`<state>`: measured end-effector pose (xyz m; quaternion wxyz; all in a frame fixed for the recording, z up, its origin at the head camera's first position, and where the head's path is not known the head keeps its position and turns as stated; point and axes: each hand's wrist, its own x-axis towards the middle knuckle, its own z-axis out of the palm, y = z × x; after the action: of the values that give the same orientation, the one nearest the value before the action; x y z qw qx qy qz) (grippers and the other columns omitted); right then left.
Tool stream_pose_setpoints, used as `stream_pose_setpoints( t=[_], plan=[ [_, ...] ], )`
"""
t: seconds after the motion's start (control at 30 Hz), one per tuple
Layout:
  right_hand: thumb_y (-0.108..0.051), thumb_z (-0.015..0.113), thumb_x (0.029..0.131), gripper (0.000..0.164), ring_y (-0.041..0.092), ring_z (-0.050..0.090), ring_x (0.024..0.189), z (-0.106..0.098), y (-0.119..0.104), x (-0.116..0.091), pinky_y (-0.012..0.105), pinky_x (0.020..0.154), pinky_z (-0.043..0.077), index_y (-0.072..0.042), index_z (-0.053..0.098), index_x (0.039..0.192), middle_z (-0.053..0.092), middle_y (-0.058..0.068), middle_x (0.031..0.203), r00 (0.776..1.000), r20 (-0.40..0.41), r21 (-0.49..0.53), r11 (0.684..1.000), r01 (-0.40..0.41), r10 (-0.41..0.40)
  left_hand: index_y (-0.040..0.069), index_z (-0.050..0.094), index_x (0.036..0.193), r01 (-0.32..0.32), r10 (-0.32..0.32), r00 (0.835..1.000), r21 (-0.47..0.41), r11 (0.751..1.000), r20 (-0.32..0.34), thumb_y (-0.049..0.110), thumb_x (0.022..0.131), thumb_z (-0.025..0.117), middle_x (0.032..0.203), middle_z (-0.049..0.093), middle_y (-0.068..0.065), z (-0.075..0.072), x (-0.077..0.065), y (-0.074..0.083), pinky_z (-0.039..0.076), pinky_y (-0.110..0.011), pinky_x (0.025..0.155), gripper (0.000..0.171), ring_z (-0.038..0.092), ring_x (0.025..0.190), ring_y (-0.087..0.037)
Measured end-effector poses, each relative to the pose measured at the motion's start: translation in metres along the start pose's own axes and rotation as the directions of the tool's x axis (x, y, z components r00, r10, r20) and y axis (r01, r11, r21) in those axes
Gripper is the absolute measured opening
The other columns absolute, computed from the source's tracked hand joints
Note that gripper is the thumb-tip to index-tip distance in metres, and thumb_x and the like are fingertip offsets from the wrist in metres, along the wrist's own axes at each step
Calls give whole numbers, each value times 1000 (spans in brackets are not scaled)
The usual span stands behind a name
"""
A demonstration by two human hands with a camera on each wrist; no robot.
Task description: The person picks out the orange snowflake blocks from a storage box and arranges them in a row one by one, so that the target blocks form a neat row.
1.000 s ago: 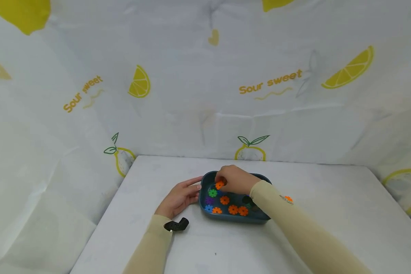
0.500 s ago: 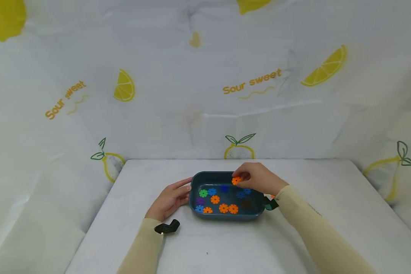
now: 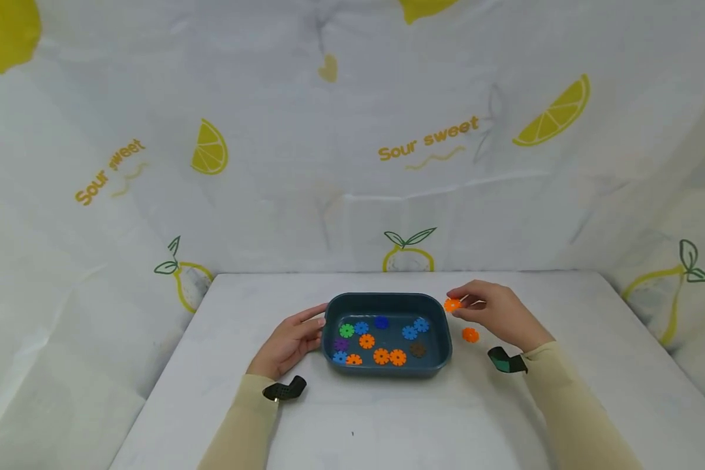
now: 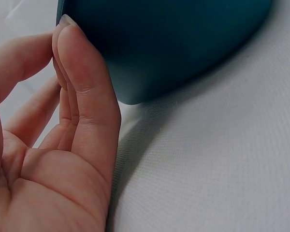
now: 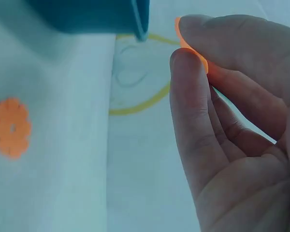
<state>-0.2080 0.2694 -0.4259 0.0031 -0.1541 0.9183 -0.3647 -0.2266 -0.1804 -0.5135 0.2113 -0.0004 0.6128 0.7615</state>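
In the head view, my right hand (image 3: pixel 502 316) pinches an orange notched snowflake disc (image 3: pixel 452 305) between thumb and fingers, just past the right rim of a dark teal tray (image 3: pixel 388 370). The right wrist view shows the held snowflake disc (image 5: pixel 203 62) edge-on at the fingertips. Lower down, a second orange snowflake disc (image 3: pixel 470 335) lies on the white table. Inside the tray are several more discs, among them a green disc (image 3: pixel 346 331), a purple disc (image 3: pixel 341 344) and a brown disc (image 3: pixel 418 349). My left hand (image 3: pixel 288 344) touches the tray's left end with nearly straight fingers.
A white cloth printed with lemons (image 3: pixel 408 260) hangs behind and beside the white table (image 3: pixel 388 424). Each wrist has a dark strap, the left strap (image 3: pixel 284 390) and the right strap (image 3: pixel 505 360), over light sleeves.
My right hand has carried the orange disc rightward from over the tray's left part to outside its right rim. The left hand stays at the tray. The head view has shifted slightly.
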Motion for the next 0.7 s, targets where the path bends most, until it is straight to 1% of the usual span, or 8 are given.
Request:
stream_pose_setpoints(
  t=[0.1,0.17,0.27,0.37,0.6,0.7],
  plan=[
    [-28,81,99,32,20,71,109,-3,14,-8,35,96,61,-20,77,130,76,2,126,999,-16,-17,999,-44,44,17,56,159,2,-2,1000,-5,1000,7,29,101,79,125,76,-4,0,0,1,63,-26,87,64,71,96,-11],
    [-30,82,99,33,21,71,110,-4,24,-13,36,95,60,-20,77,130,76,2,127,997,-23,-30,997,-75,74,18,56,159,6,-6,1000,-2,1000,0,29,100,80,122,76,-3,0,0,1,62,-25,87,64,70,95,-11],
    [-30,81,99,33,23,70,112,-5,35,-21,39,96,60,-19,77,130,76,4,127,994,-21,-38,994,-106,105,19,57,158,11,-11,1000,1,1000,-17,29,101,79,115,76,-2,-1,-1,1,62,-24,85,61,69,93,-11],
    [-29,80,99,31,24,70,112,-4,43,-27,41,96,59,-19,78,129,76,4,127,992,-11,-46,991,-129,128,19,58,157,13,-13,999,-1,1000,-35,26,103,77,112,76,-2,-1,-1,0,62,-24,84,58,68,91,-11],
    [-21,79,99,29,25,70,110,-2,60,-36,27,86,58,-18,78,128,76,7,126,986,-8,-40,986,-164,164,18,55,159,23,-23,999,-6,1000,-28,25,104,74,113,76,-1,1,1,-1,62,-24,84,58,69,91,-10],
    [-21,79,99,29,25,69,110,-1,65,-35,26,86,57,-17,78,128,76,7,126,986,-12,-39,986,-164,164,18,56,158,19,-19,999,3,1000,-37,25,105,74,113,76,-2,0,2,-1,61,-24,84,57,70,92,-10]
  ],
)
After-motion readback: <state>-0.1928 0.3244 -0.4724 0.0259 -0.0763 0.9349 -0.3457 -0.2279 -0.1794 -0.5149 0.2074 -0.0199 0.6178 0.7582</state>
